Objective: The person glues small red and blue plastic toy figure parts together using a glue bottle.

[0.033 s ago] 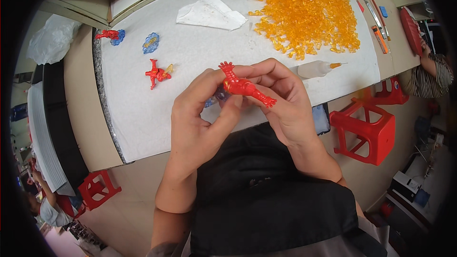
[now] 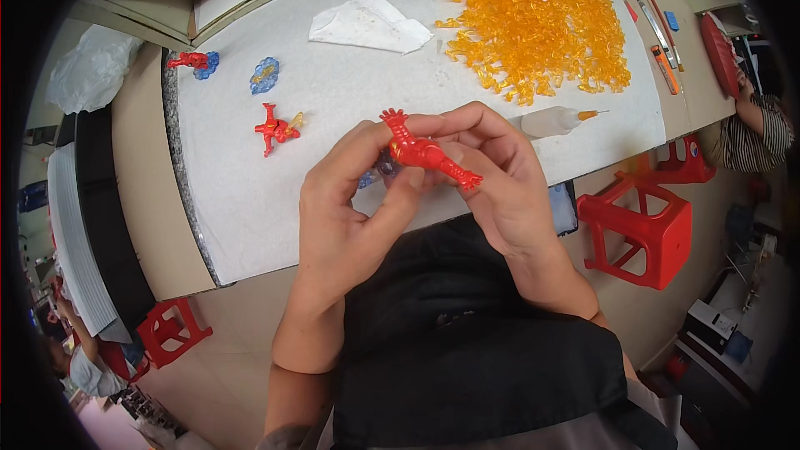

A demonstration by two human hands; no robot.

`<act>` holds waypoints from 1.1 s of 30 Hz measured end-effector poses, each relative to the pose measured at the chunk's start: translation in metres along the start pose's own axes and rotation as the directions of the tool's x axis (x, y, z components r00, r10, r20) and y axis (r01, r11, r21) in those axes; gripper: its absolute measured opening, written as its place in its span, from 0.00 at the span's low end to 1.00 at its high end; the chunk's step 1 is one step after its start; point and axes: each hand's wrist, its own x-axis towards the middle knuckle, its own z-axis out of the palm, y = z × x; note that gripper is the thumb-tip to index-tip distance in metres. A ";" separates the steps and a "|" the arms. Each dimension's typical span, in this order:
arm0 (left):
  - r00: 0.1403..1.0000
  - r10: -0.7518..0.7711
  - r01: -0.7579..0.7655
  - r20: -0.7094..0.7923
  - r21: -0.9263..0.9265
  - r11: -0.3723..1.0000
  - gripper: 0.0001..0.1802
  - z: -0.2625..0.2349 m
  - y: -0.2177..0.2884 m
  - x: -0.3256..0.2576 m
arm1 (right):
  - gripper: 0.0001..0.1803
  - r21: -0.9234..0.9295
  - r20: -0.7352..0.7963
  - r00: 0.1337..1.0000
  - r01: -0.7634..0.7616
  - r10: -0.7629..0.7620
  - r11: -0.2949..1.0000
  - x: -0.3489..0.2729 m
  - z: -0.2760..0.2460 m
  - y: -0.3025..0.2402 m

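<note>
Both hands grip a red toy figurine (image 2: 421, 153) above the near part of the white-covered table. Its two arms stick out with spread fingers. Beneath it a translucent blue piece (image 2: 387, 164) shows between my fingers; whether the two are joined is hidden. My left hand (image 2: 357, 196) pinches from the left, thumb at the figurine's underside. My right hand (image 2: 505, 175) curls round from the right, thumb near the lower red arm. Left of my hands another red figurine (image 2: 273, 129) with a clear yellow part lies on the sheet. Behind it sits a blue base piece (image 2: 264, 75) with yellow in its middle.
A red figurine on blue (image 2: 196, 62) stands at the far left. A heap of orange transparent pieces (image 2: 533, 21) covers the back right. Nearby are a folded white cloth (image 2: 367, 23), a needle-tipped bottle (image 2: 552, 121), an orange cutter (image 2: 664, 69) and a red stool (image 2: 642, 229).
The figurine has shifted very slightly left between my fingers. Everything else looks the same.
</note>
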 end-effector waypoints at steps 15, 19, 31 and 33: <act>0.988 -0.113 0.140 0.108 -0.290 0.947 0.15 -0.002 0.006 0.001 | 0.09 0.005 0.023 1.000 0.010 -0.010 1.000 -0.001 -0.001 -0.002; 0.992 -0.083 0.106 0.096 -0.272 0.957 0.16 -0.002 0.001 0.000 | 0.10 -0.092 0.038 0.996 0.088 -0.085 0.992 -0.002 -0.001 -0.003; 0.996 -0.093 0.089 0.012 -0.431 0.898 0.19 0.003 -0.004 -0.002 | 0.09 -0.164 0.051 0.986 0.164 -0.158 0.973 -0.003 0.000 -0.002; 0.994 -0.103 0.103 0.025 -0.451 0.887 0.17 0.003 -0.006 -0.002 | 0.09 -0.175 0.044 0.985 0.171 -0.166 0.970 -0.003 0.000 -0.002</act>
